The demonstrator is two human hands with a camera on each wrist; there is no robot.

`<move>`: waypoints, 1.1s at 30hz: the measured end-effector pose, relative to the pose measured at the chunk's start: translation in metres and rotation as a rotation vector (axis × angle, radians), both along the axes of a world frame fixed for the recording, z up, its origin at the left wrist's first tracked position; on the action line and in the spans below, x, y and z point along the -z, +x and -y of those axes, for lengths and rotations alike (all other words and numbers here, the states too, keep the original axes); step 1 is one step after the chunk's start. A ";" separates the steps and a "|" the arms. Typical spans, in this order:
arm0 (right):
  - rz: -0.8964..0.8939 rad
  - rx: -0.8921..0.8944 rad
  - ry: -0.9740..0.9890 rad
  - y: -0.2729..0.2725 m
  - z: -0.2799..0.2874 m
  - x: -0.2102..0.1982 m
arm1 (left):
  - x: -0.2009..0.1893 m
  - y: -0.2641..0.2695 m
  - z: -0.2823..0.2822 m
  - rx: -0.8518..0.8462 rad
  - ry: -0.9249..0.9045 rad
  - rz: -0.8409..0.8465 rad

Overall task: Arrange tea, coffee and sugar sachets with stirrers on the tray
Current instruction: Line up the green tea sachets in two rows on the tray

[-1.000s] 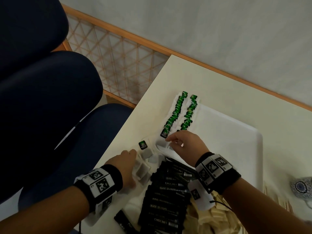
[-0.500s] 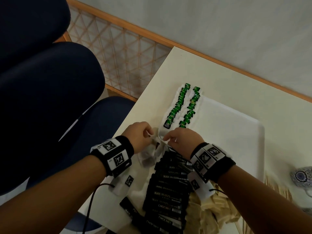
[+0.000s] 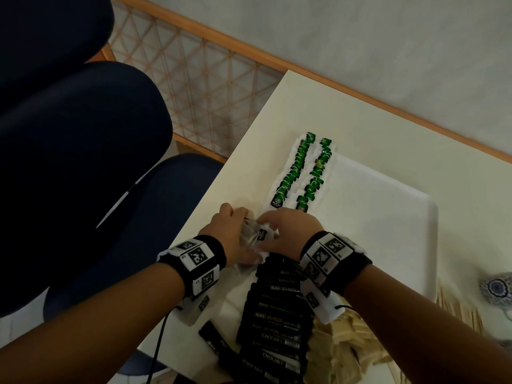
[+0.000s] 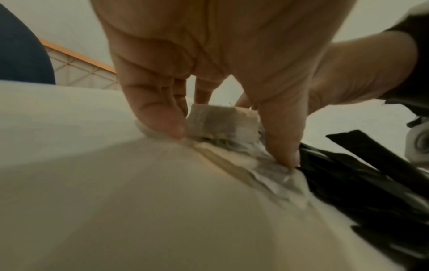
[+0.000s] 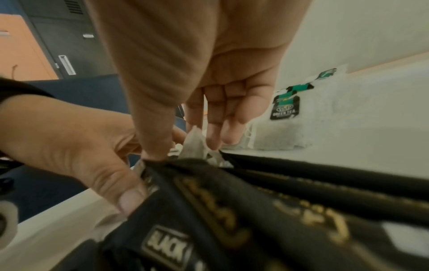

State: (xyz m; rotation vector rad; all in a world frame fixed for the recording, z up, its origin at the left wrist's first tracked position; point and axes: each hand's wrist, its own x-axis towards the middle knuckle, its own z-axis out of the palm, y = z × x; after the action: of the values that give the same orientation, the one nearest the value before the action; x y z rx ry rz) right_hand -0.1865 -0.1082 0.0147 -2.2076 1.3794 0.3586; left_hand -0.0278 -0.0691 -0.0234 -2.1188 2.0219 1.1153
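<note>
Both hands are bunched together over a little pile of loose tea bags (image 3: 253, 236) at the near corner of the white tray (image 3: 401, 217). Left hand (image 3: 230, 231) has thumb and fingers pinched around the pile; right hand (image 3: 288, 231) pinches one bag too. Just past them, two rows of tea bags with green tags (image 3: 302, 173) reading "GREEN TEA". The black sachets (image 3: 277, 314) say "BLACK" and "CHOCMET". Wooden stirrers (image 3: 460, 311) lie off to the right.

black sachets (image 3: 274, 314): cut off at bottom edge | patterned cup (image 3: 497, 291): cut by right edge, blurred
</note>
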 end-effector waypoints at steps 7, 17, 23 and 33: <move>0.002 0.092 -0.005 0.000 0.007 0.012 | 0.002 -0.009 0.005 -0.004 -0.018 -0.049; 0.046 0.018 0.028 -0.006 0.004 0.003 | 0.002 -0.002 0.012 -0.021 -0.063 -0.174; -0.094 -0.086 0.046 0.006 0.009 0.008 | 0.005 0.003 0.013 -0.190 -0.037 -0.345; 0.204 0.072 -0.007 -0.009 0.010 0.006 | 0.000 0.005 0.019 -0.195 0.052 -0.478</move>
State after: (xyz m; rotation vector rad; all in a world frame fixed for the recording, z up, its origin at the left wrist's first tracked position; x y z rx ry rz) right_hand -0.1957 -0.1181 0.0087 -2.1272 1.3461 0.0993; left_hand -0.0230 -0.0878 -0.0232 -2.2247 1.9385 1.8350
